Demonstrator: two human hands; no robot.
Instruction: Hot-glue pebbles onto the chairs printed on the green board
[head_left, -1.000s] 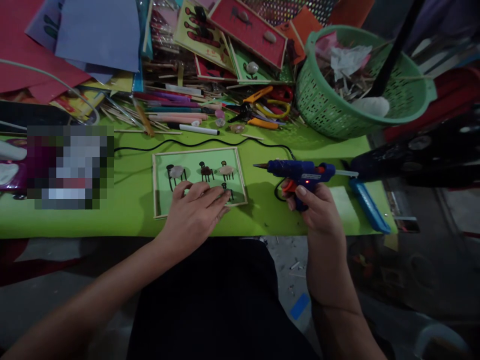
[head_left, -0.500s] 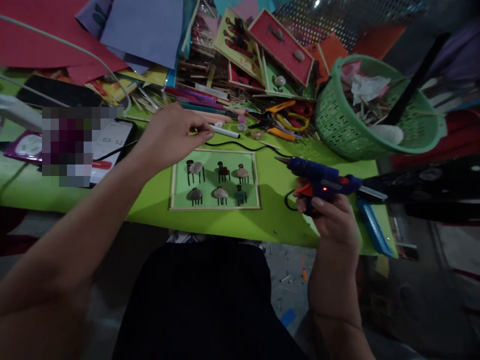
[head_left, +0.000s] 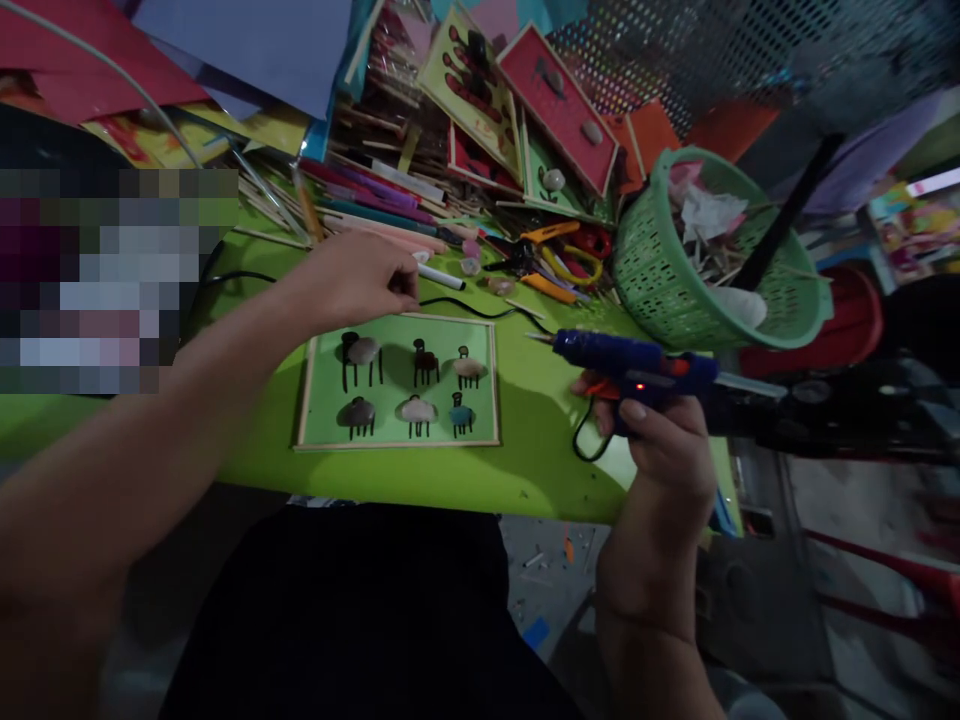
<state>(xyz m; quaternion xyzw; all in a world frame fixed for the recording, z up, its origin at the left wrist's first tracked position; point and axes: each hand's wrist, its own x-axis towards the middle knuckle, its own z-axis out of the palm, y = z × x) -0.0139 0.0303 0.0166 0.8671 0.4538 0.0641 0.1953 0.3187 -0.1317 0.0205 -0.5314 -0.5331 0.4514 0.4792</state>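
Note:
My right hand (head_left: 667,445) is wrapped round the handle of a blue hot glue gun (head_left: 622,365), whose red light is lit and whose nozzle points left. A glue stick (head_left: 750,385) juts from its back end. Curled together, the fingers of my left hand (head_left: 367,275) are over the top edge of a framed green picture (head_left: 397,385). What they hold, if anything, is hidden. Several stones with drawn black legs and heads stand out on that picture, which lies flat. Beside the left fingertips are a white marker (head_left: 441,276) and the black cord (head_left: 487,310).
A green plastic basket (head_left: 645,250) with scraps stands at the right back. Pliers and scissors (head_left: 574,265) lie left of it. Framed pictures (head_left: 559,100), pens (head_left: 375,190) and coloured paper (head_left: 247,50) crowd the back. The table's front edge (head_left: 450,500) runs close to my lap.
My view has shifted, so the picture appears lower and further left. My left hand has drawn closer to the picture's top edge, its fingers more curled. The glue gun stays in my right hand.

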